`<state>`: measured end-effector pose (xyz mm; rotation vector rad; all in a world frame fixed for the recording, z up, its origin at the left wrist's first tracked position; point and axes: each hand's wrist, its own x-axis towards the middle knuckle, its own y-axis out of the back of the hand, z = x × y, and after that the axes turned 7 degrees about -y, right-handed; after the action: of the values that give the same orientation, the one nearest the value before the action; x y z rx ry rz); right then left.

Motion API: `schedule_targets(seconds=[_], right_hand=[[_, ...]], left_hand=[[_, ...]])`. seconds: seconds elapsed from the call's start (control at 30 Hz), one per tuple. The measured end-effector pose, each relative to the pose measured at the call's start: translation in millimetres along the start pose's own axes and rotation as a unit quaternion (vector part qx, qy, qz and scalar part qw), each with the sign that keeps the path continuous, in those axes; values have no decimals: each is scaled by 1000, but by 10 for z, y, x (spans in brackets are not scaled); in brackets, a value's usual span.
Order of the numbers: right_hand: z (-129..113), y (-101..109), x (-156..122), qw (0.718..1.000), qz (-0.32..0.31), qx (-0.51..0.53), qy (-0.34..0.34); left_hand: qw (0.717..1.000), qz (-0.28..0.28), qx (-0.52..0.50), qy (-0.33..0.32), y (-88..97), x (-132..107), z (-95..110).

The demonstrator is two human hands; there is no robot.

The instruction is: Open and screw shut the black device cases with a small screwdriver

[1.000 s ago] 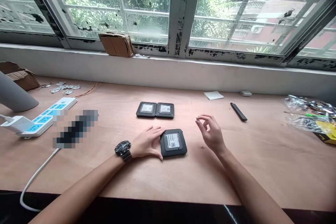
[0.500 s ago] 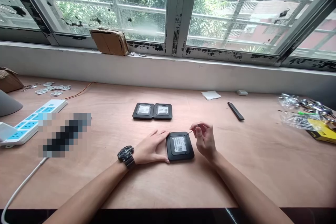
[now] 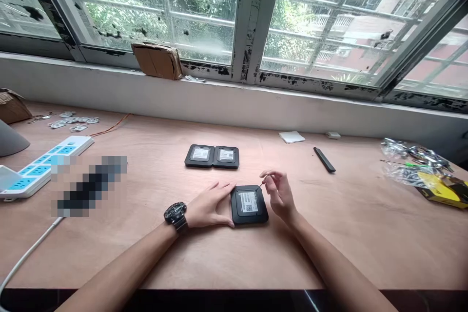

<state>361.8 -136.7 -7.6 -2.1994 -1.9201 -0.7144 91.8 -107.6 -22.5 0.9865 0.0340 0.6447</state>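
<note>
Right grip (image 3: pixel 281 197) has closed in since a second ago, pinching a thin tool (image 3: pixel 261 185) at the black case (image 3: pixel 249 205), lower centre of frame; left grip (image 3: pixel 208 207), spread, braces it; weak bracing could let the tip slip.

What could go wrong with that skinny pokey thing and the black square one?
The thin tool in the right hand is at the far right corner of the black case, so it might slip and scratch it. The left hand braces the case only at its left side, so a push from the tool could perhaps make the case turn or slide on the table.
</note>
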Motion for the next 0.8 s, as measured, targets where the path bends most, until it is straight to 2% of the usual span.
schedule_targets(seconds=[0.13,0.23,0.37,0.47,0.6,0.8], right_hand=[[-141,4,74,994,-37,78,-72],[-171,17,112,986,-80,117,-93],[-181,56,133,989,-102,76,-79],[-228,45,144,996,-64,26,-56],[-276,-156,146,997,38,62,-4],[-177,-536,128,999,-24,44,-8]], left_hand=[[1000,1,-1,11,8,8,11],[1000,3,10,16,43,7,19],[998,-22,55,15,116,-32,-19],[996,-36,76,21,158,-80,-96],[997,-43,61,26,198,-115,-201],[999,-2,34,23,233,-117,-234]])
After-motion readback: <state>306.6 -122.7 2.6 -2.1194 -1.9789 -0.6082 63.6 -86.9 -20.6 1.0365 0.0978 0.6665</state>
